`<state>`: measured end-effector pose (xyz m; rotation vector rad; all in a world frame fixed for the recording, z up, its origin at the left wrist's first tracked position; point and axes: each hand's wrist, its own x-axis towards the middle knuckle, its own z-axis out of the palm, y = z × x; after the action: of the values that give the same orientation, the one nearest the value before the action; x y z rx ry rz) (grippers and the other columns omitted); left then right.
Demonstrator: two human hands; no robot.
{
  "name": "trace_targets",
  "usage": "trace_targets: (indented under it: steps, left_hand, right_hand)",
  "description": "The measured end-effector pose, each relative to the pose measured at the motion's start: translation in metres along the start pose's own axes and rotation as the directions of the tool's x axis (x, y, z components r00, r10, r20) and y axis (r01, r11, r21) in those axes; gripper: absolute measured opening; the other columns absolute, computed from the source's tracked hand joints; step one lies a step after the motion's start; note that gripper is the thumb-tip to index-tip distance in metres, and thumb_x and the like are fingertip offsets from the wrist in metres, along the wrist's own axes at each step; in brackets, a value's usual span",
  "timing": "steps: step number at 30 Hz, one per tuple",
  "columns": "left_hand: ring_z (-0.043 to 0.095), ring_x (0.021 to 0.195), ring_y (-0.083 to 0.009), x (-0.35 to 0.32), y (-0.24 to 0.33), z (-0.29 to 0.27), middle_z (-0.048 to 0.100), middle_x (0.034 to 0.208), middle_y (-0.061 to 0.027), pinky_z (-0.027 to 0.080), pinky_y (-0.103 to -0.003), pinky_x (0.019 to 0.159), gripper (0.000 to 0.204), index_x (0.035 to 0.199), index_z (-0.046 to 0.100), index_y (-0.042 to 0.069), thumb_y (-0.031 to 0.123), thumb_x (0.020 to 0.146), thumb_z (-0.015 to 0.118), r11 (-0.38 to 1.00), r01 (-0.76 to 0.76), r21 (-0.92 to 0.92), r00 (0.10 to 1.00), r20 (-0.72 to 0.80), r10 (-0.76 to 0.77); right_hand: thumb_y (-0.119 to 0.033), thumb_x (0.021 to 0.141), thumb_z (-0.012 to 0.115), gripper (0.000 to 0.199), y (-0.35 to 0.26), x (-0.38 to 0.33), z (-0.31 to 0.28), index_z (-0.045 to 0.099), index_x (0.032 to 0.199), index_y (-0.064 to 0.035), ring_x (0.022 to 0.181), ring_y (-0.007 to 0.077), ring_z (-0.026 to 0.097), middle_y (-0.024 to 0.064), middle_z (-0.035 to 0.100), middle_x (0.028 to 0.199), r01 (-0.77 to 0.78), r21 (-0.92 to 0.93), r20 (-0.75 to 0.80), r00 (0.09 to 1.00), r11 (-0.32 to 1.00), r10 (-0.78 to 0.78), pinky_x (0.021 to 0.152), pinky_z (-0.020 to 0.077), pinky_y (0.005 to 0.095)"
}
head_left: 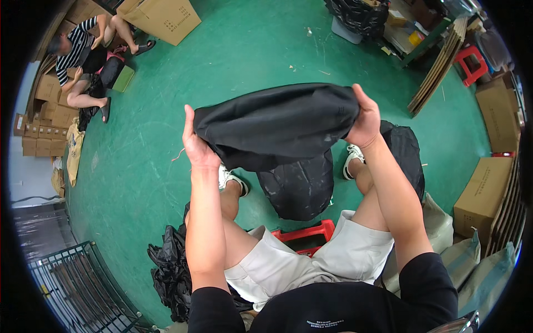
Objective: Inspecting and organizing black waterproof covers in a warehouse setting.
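Note:
A long, rounded piece of black fabric (277, 125) is stretched level between my two hands, above my shins. At its left end, my left hand (198, 143) is closed on the edge, thumb pointing up and the other fingers hidden behind the cloth. My right hand (366, 119) grips the opposite end, a little higher, its fingers likewise out of sight. Folds run along the cloth, and its lower edge sags. Below it, a rounded black fabric item (300, 188) lies on the floor between my feet, partly covered from view.
Another black fabric item (404, 155) lies beside my right foot. Crumpled black plastic (171, 266) is at my left, and a red stool (319, 228) shows between my thighs. Cartons (483, 188) and sacks (461, 258) stand at right. Another person (83, 55) sits far left.

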<state>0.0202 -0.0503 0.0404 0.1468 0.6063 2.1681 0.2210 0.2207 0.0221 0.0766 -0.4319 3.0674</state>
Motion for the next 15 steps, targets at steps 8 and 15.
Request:
trace_targets:
  steps: [8, 15]
  left_hand:
    - [0.064, 0.103, -0.0335, 0.007, -0.022, -0.001, 0.064, 0.114, -0.0204, 0.048, -0.046, 0.095, 0.06, 0.114, 0.061, -0.005, 0.05, 0.097, 0.043, 0.992, 0.119, 0.032, 0.992, -0.044, -0.117]
    - [0.061, 0.109, -0.0303, -0.002, -0.058, 0.029, 0.061, 0.122, -0.0181, 0.047, -0.042, 0.096, 0.069, 0.125, 0.052, -0.006, 0.056, 0.097, 0.038, 0.908, 0.418, -0.01, 0.906, -0.068, -0.418]
  right_hand:
    - [-0.035, 0.098, 0.038, 0.051, -0.005, -0.006, -0.007, 0.052, 0.127, 0.0037, 0.118, 0.0357, 0.055, 0.0205, 0.057, 0.128, 0.048, 0.106, 0.136, 0.989, 0.993, -0.062, 0.105, 0.0384, 0.0493]
    - [-0.037, 0.101, 0.033, 0.052, -0.012, -0.01, -0.003, 0.053, 0.125, 0.0051, 0.112, 0.0369, 0.059, 0.0225, 0.058, 0.125, 0.049, 0.169, 0.017, 0.998, 0.984, -0.053, 0.104, 0.0416, 0.0503]
